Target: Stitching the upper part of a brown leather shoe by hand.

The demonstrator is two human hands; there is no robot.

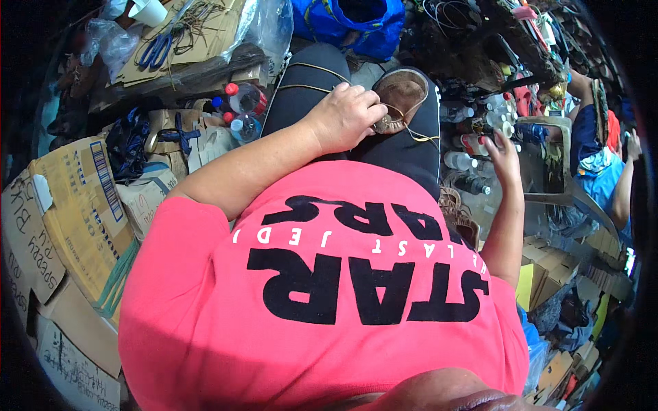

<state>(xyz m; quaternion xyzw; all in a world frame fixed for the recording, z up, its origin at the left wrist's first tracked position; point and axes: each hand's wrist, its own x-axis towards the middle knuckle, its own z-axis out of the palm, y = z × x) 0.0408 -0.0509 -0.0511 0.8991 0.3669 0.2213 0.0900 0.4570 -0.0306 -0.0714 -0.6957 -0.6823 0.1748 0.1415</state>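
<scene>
A brown suede shoe (411,89) rests on my right thigh, its opening facing up. My left hand (348,118) is closed at the shoe's near-left edge, fingers bent and pinching it by a thin tan lace. That lace (421,137) runs from the shoe toward the right over my dark trousers. Another length of cord (312,75) lies across my left thigh. Out to the right, apart from the shoe, my right hand (505,154) is raised with fingers curled together. What it pinches, if anything, is too small to make out.
Plastic bottles (247,99) stand left of my legs, more bottles (460,161) at the right. Blue-handled scissors (156,51) lie on cardboard. Cardboard boxes (89,195) fill the left. A blue bag (349,27) sits ahead. Another person (603,178) is beyond a chair frame (565,157).
</scene>
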